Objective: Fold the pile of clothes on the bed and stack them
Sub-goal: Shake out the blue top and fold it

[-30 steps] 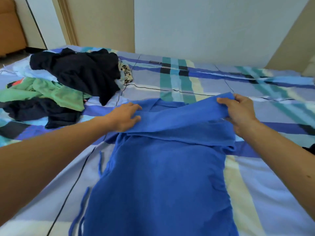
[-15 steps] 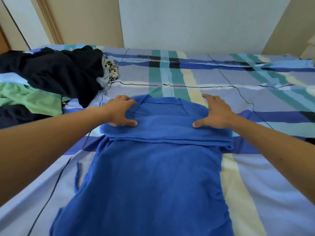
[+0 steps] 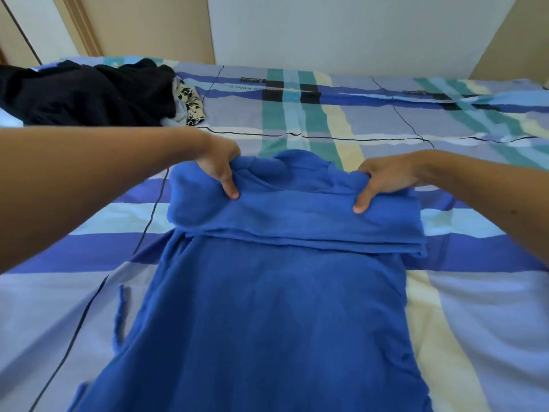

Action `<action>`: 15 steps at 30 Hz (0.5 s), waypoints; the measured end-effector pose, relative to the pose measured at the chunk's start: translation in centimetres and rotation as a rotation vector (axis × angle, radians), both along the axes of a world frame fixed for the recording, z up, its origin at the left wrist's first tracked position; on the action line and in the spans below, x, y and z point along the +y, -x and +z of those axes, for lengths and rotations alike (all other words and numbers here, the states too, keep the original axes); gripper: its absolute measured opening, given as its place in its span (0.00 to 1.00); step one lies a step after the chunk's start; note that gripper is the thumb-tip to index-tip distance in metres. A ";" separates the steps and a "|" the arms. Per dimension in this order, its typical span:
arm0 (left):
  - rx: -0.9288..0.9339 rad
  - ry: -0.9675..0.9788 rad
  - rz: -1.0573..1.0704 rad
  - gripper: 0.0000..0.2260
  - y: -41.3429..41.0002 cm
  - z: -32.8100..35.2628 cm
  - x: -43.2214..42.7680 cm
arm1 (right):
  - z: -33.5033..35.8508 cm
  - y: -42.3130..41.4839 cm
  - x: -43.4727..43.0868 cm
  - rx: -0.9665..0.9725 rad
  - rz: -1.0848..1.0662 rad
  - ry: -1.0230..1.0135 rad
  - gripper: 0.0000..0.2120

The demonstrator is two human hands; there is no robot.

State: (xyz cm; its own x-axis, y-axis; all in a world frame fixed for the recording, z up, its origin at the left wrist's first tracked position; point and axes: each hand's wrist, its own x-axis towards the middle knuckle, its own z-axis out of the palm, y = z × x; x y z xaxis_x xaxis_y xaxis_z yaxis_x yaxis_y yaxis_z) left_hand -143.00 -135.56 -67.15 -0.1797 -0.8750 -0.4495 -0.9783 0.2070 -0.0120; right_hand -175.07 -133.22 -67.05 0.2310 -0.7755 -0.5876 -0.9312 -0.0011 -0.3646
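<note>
Two hands point(image 3: 218, 166) point(image 3: 386, 179); one blue garment point(image 3: 267, 307); one clothes pile point(image 3: 89, 93)

Plain white wall point(image 3: 341, 31) behind the bed point(image 3: 490, 322), beige wall point(image 3: 154, 25) to either side, wooden door frame point(image 3: 81, 25) far left, plaid sheet point(image 3: 297, 114) of blue, teal and cream, even light.

Left forearm point(image 3: 89, 185) and right forearm point(image 3: 490, 197): bare along their whole visible length, from the frame edge to the wrist. Left hand point(image 3: 219, 162) and right hand point(image 3: 386, 179): bare, with short thumbnails. A small dark spot marks the right forearm.
</note>
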 end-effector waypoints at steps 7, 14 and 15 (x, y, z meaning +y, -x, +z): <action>0.118 0.716 0.122 0.17 -1.4 3.2 -1.8 | 2.1 -0.8 -3.6 -0.033 -0.164 1.023 0.06; 0.354 0.742 -0.241 0.11 -5.9 5.0 4.4 | 4.3 -0.8 2.9 -0.241 0.084 1.162 0.10; 0.388 0.702 -0.294 0.11 -6.7 4.7 6.7 | 4.0 -0.6 5.3 -0.288 0.142 1.104 0.08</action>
State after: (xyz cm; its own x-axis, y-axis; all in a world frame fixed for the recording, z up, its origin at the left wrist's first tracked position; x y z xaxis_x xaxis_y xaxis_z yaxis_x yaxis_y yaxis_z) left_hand -136.28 -128.91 -62.45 -0.4718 -0.8216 0.3200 -0.8474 0.5228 0.0927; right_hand -174.50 -127.94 -63.05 0.3730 -0.7910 0.4850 -0.7792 -0.5508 -0.2991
